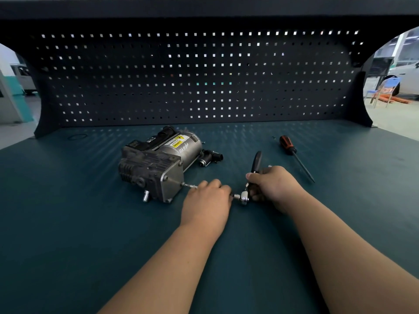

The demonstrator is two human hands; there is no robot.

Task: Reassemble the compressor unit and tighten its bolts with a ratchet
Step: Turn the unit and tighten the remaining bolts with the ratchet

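Worktop [68, 223]: compressor [158, 164] lies centre-left of frame, housing closed, end plate on. Left hand [207, 200]: fingers curled round the extension bar [190, 185]. Right hand [272, 184]: fingers wrapped round the ratchet [244, 198] handle. Loose black fitting [209, 157] just right of the compressor, possibly still to fit. Bar tip sits on a corner bolt [183, 183]; tightening judged under way, other bolts unchecked.

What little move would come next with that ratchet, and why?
Probably swing the ratchet handle to turn the bolt: its extension seems seated on the bolt on the compressor, the left hand steadies it, and the right hand grips the handle.
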